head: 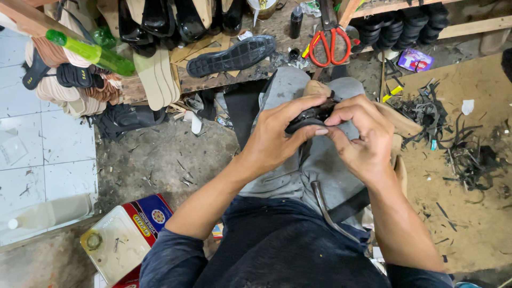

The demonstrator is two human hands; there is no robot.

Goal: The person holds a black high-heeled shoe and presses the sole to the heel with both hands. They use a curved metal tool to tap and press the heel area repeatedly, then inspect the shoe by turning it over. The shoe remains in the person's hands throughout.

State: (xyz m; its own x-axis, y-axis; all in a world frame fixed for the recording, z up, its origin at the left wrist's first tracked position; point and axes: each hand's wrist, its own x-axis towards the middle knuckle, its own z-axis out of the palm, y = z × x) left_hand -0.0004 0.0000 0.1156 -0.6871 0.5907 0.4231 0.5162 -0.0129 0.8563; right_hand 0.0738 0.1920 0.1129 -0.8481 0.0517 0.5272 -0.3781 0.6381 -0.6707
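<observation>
While both hands meet over the lap, the left hand curls around a black shoe upper, its thumb lying along the near edge and its fingers wrapped over the far side. At three o'clock from it, touching it, the right hand pinches the same piece, fingers bent and pressed together on its right end. So the upper lies between the two hands, mostly hidden by them, above a grey cloth spread over the knees.

At twelve o'clock from the hands, red-handled scissors lie on a worn wooden bench. At eleven o'clock a black shoe sole rests tread up on the same bench, and farther toward ten o'clock a green plastic bottle lies tilted over a stack of tan insoles. At seven o'clock, well apart, a rectangular tin with a pale lid sits on the floor. At three o'clock, black offcuts litter a sheet of brown board.
</observation>
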